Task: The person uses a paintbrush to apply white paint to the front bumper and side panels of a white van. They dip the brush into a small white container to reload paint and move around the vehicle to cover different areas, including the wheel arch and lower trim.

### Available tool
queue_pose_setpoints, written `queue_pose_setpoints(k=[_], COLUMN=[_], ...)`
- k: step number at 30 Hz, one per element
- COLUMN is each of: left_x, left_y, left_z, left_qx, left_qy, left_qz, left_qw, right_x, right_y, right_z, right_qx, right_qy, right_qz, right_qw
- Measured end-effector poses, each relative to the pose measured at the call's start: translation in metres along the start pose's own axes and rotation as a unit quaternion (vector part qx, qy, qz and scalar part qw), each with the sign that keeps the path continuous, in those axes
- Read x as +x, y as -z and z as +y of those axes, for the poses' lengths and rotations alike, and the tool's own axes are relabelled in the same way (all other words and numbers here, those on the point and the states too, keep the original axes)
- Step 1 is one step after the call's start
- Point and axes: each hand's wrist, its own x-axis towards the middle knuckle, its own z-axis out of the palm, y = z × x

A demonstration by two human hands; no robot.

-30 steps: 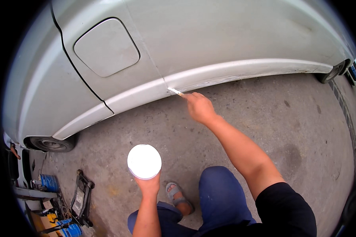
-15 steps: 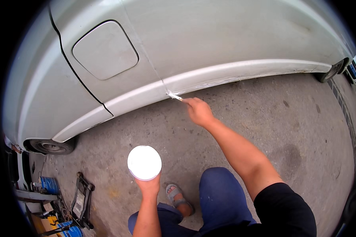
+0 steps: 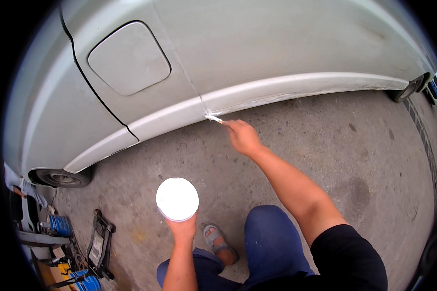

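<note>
My right hand (image 3: 242, 137) is stretched out toward a silver car body (image 3: 257, 43) and grips a thin spreader tool (image 3: 213, 118). The tool's tip touches the lower sill strip (image 3: 286, 89), where pale filler is smeared. My left hand (image 3: 182, 227) holds up a round white tub (image 3: 177, 199) close to my body, its bright top facing me. A rounded fuel flap (image 3: 128, 58) sits in the panel up and left of the tool. I am crouching; my blue-trousered knees and one sandalled foot (image 3: 218, 240) show below.
Rough concrete floor (image 3: 354, 160) runs under the car. A rear wheel (image 3: 60, 178) sits at the left. A black floor jack (image 3: 99, 242), blue containers (image 3: 60, 224) and other gear crowd the lower left corner. Another wheel (image 3: 410, 89) shows far right.
My right hand with the spreader has slid slightly left and down along the sill strip. The left hand and white tub have stayed in place.
</note>
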Motion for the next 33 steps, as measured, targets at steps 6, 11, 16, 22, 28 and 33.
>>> queue_pose_setpoints(k=[6, 11, 16, 22, 28, 33], left_x=[0.001, 0.001, 0.002, 0.001, 0.004, 0.003], left_y=[0.002, 0.002, 0.001, 0.003, 0.004, 0.003], left_z=[-0.004, -0.003, 0.0, -0.008, -0.004, -0.008], left_qx=[0.008, -0.002, -0.01, -0.015, 0.014, -0.002], left_qy=[0.01, -0.017, 0.011, 0.025, 0.006, -0.005], left_qz=[-0.005, 0.009, -0.003, 0.0, 0.004, -0.002], left_qw=[1.0, 1.0, 1.0, 1.0, 1.0, 1.0], right_x=[0.004, 0.001, 0.007, 0.002, -0.003, -0.001], right_y=[-0.004, -0.002, -0.007, -0.003, -0.009, -0.022], right_z=[-0.012, -0.013, -0.012, -0.019, -0.019, -0.015], right_qx=[0.018, 0.036, 0.023, 0.046, 0.037, 0.01], right_qy=[0.023, 0.002, 0.007, 0.002, -0.021, -0.003], right_qz=[0.018, 0.031, 0.045, 0.038, 0.043, 0.052], right_qw=[0.999, 0.999, 0.999, 0.998, 0.998, 0.999])
